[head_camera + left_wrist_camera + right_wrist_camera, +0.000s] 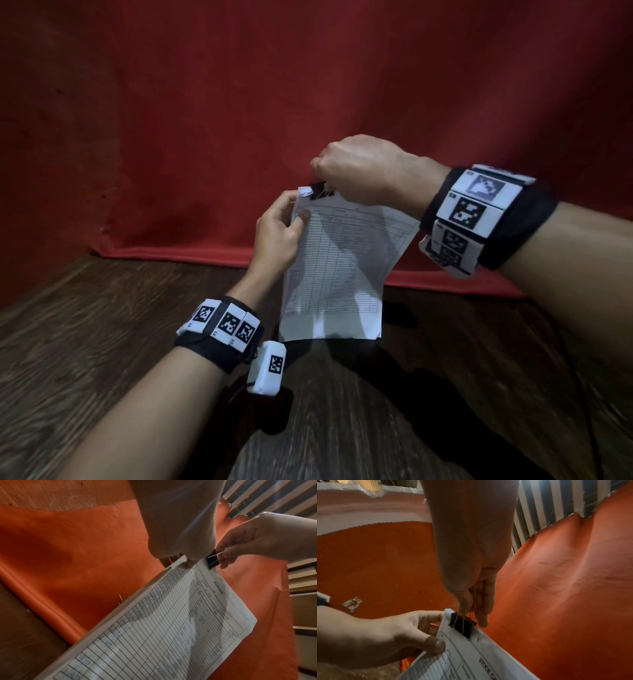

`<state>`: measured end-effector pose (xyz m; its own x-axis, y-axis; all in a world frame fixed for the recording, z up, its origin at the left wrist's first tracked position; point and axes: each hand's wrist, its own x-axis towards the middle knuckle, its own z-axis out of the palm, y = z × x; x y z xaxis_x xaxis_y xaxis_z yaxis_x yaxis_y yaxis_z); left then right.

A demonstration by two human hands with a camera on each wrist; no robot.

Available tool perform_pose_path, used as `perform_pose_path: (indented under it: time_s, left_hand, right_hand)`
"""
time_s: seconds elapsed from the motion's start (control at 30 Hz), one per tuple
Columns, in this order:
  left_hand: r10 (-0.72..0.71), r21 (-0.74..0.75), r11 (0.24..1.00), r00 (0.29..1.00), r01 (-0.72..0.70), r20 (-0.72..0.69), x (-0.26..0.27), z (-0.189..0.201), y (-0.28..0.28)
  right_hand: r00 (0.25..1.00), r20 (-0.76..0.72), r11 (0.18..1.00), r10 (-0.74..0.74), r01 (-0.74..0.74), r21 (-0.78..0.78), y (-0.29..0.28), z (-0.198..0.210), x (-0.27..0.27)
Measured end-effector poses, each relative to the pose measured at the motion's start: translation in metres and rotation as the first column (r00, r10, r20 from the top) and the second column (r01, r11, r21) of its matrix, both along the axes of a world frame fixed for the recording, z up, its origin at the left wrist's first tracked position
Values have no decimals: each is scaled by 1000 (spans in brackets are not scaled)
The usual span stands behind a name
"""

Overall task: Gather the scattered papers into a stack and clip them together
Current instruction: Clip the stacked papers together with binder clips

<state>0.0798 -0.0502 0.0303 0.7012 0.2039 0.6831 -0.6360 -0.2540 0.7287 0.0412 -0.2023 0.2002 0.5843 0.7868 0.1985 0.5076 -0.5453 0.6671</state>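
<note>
A stack of white ruled forms (339, 267) stands upright, its lower edge near the wooden table. My left hand (279, 229) pinches the stack's upper left edge, thumb on the front sheet. A black binder clip (318, 190) sits on the top edge near the left corner. My right hand (359, 168) comes from above and pinches the clip's wire handles. In the right wrist view the clip (462, 624) straddles the top edge of the papers (471, 658) beside my left hand (419, 635). In the left wrist view the clip (212, 560) bites the stack (154, 635).
A dark wooden table (102, 342) lies below. Red cloth (205, 120) hangs behind it and folds onto the table's far edge. A black cable (589, 394) runs along the right side of the table.
</note>
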Motion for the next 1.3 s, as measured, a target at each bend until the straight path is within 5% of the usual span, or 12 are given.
perform_pose_path:
  time_s: [0.6, 0.77, 0.9, 1.03, 1.3]
  left_hand:
    - [56, 31, 998, 998, -55, -24, -1, -3, -1]
    - [-9, -4, 1000, 999, 9, -39, 2, -1, 0]
    - [-27, 43, 999, 997, 30, -68, -1, 7, 1]
    - [-42, 57, 998, 995, 37, 89, -15, 33, 3]
    - [92, 407, 912, 993, -52, -80, -16, 67, 19]
  right_hand:
    - [995, -66, 994, -76, 81, 76, 9, -4, 8]
    - [931, -303, 947, -201, 264, 184, -5, -14, 18]
    - [902, -430, 845, -43, 262, 466, -16, -28, 39]
    - [886, -462, 834, -34, 280, 475, -21, -39, 44]
    - [896, -441, 830, 43, 214, 515, -22, -30, 34]
